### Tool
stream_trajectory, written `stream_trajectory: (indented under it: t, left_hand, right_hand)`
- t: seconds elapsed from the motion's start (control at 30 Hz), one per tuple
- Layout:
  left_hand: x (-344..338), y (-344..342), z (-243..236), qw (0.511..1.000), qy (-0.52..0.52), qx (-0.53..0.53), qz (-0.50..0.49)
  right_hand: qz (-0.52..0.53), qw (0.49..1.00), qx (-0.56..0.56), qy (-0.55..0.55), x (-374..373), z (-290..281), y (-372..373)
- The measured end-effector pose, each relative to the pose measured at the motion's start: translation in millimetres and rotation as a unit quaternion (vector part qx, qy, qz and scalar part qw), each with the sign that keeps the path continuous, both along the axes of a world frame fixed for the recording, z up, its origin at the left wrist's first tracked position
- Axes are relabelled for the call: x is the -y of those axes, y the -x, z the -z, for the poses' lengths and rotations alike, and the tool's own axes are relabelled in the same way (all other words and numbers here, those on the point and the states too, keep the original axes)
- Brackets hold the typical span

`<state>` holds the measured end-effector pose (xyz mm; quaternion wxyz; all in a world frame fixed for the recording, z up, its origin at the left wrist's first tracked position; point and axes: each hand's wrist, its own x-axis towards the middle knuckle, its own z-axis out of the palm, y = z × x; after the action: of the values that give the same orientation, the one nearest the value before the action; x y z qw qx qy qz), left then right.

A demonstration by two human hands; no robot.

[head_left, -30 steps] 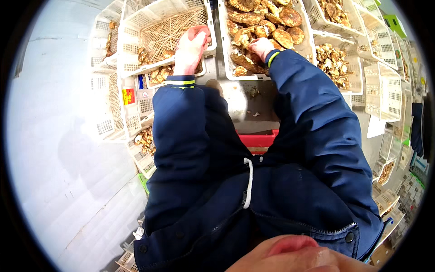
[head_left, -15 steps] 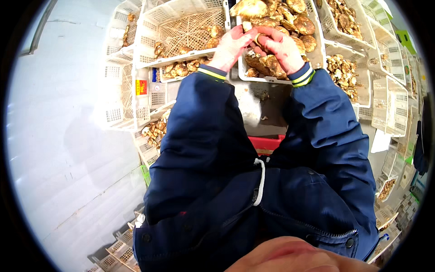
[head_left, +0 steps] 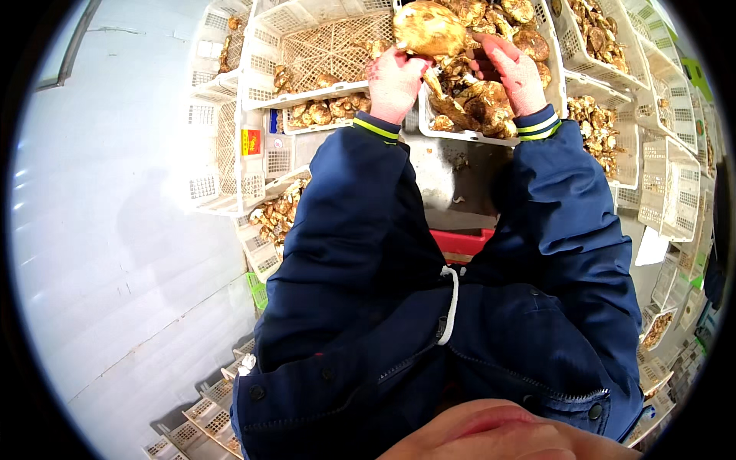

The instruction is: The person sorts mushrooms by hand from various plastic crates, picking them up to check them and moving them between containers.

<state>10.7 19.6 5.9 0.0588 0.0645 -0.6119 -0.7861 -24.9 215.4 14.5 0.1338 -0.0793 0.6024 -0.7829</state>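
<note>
My left hand (head_left: 395, 86) is closed around the underside of a large mushroom (head_left: 429, 29). Its broad, brown-and-yellow cap faces up, and the stem is mostly hidden by my fingers. My right hand (head_left: 517, 77) hovers to the right of it, fingers parted and loosely bent, with nothing visible in them. Both hands are above a white plastic crate (head_left: 468, 137) heaped with brown mushrooms. A long-stemmed mushroom (head_left: 452, 103) lies near the crate's front, between my hands.
To the left, a white crate (head_left: 264, 96) with a lattice bottom holds a few mushrooms, above another partly hidden crate of mushrooms (head_left: 326, 113). More filled crates (head_left: 602, 138) stand at right. A pale wall (head_left: 115, 230) runs along the left. Something red (head_left: 464, 242) shows between my legs.
My hands have separated, the right moving rightward and opening from its pinch near the stem. The large mushroom's cap has come down and nearer in my left hand. The view has shifted slightly.
</note>
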Motion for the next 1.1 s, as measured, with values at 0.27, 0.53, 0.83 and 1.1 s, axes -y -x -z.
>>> stream_trajectory:
  t: [0.27, 0.53, 0.83, 1.1]
  left_hand:
    - [-5, -7, -16, 0.972, 0.050, 0.112, 0.200]
    - [-24, -33, -30, 0.853, -0.311, 0.226, 0.352]
    - [-23, -16, -13, 0.790, -0.372, 0.139, 0.466]
    - [-20, -17, -15, 0.775, -0.435, 0.227, 0.399]
  right_hand:
    - [-0.013, 0.986, -0.148, -0.075, -1, -15, 4]
    - [-0.165, 0.976, 0.048, 0.133, 6, -27, 2]
    - [-0.039, 0.980, 0.163, 0.105, -8, 3, 5]
    - [-0.062, 0.975, 0.173, 0.122, -14, 24, 18]
